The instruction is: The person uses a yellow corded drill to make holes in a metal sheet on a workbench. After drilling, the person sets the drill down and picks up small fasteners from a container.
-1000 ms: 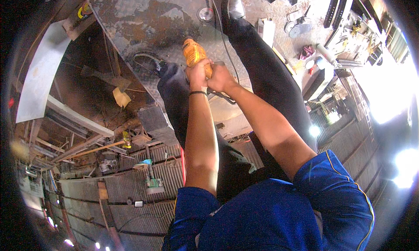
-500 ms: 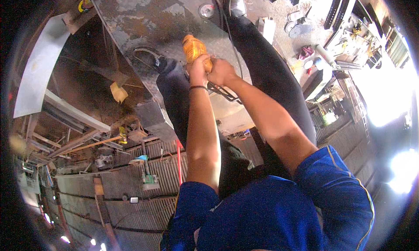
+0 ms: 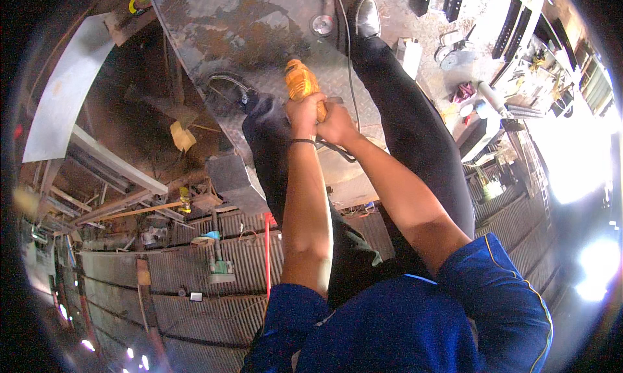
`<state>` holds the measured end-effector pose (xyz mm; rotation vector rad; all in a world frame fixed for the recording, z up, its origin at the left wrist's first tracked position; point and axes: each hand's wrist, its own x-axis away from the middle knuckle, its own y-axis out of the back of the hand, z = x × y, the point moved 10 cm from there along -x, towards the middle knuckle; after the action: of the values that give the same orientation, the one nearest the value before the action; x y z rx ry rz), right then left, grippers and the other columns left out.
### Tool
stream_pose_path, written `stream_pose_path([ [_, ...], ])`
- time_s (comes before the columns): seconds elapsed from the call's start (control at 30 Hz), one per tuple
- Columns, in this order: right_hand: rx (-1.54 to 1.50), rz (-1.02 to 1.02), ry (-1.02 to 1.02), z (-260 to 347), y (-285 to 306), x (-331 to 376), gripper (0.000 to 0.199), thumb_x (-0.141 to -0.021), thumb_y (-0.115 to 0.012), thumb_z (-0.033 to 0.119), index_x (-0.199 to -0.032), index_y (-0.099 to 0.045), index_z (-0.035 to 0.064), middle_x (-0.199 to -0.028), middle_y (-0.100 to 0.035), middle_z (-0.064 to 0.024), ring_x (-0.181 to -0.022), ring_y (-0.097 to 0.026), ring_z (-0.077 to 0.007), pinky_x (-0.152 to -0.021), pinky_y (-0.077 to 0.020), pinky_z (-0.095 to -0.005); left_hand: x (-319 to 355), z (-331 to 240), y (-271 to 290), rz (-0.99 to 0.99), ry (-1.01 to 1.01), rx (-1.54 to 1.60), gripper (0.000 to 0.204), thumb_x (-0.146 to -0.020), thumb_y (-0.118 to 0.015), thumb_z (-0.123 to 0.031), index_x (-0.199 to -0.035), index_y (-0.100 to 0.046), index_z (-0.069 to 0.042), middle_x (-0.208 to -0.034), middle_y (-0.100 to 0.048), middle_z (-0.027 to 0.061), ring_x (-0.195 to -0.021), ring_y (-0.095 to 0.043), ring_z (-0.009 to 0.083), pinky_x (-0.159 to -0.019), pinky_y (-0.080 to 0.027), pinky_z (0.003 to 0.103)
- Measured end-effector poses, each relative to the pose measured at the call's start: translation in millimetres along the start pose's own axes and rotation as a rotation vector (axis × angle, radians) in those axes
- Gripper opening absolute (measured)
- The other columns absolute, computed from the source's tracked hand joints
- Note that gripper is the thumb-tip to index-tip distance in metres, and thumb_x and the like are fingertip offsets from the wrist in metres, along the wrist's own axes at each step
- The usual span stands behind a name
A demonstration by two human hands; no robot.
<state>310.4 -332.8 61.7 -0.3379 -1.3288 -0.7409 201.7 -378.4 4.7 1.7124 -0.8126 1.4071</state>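
Note:
Both my hands are closed around an orange power tool (image 3: 302, 81) with a moulded housing, held between my legs above a worn metal surface (image 3: 272, 55). My left hand (image 3: 303, 116) wraps the housing from the near left side, a dark band on its wrist. Beside it, my right hand (image 3: 337, 124) grips the tool's near right part. My fingers hide the grip, and its working end cannot be made out. A dark cable (image 3: 344, 153) loops just below my right hand. A small round disc (image 3: 321, 25) lies farther off on the metal surface.
My right shoe (image 3: 366, 17) stands on the metal surface, a thin cord beside it. Slotted black metal strips (image 3: 509, 29) and loose tools lie at the far right. Left of the surface's edge is a lower dark area with a pale curved sheet (image 3: 68, 87) and metal frames (image 3: 113, 159).
The whole view has shifted slightly, so the surface and legs appear a little lower and to the right. Both hands keep their hold on the orange tool.

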Motion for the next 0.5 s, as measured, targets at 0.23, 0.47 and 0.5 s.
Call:
stream_pose_path([
  [0.23,0.010,-0.015,0.005,4,-1,1,0.058,-0.070,-0.079,0.037,-0.108,-0.067,-0.0060,-0.101,-0.070,-0.0325,-0.102,-0.068,-0.0466,-0.089,-0.0546,-0.0516,-22,20,4,-0.005,0.016,0.015,0.026,-0.065,-0.080,-0.002,-0.087,-0.067,0.001,-0.083,-0.070,0.0087,-0.068,-0.068,0.0228,-0.062,-0.054,0.037],
  [0.47,-0.056,0.017,-0.042,6,2,-5,0.060,-0.069,-0.080,0.036,-0.107,-0.068,-0.0089,-0.104,-0.070,-0.0340,-0.103,-0.069,-0.0458,-0.091,-0.0536,-0.0492,1,-12,-5,-0.002,0.038,0.031,0.024,-0.064,-0.079,-0.001,-0.084,-0.065,0.001,-0.081,-0.068,0.0080,-0.065,-0.067,0.0225,-0.060,-0.053,0.036],
  [0.5,-0.080,0.018,-0.042,9,4,0,0.060,-0.069,-0.080,0.037,-0.107,-0.068,-0.0088,-0.104,-0.070,-0.0338,-0.102,-0.069,-0.0456,-0.091,-0.0537,-0.0492,3,-12,-4,-0.013,0.017,0.006,0.025,-0.064,-0.079,0.000,-0.084,-0.065,0.002,-0.081,-0.068,0.0081,-0.065,-0.067,0.0226,-0.060,-0.053,0.036],
])
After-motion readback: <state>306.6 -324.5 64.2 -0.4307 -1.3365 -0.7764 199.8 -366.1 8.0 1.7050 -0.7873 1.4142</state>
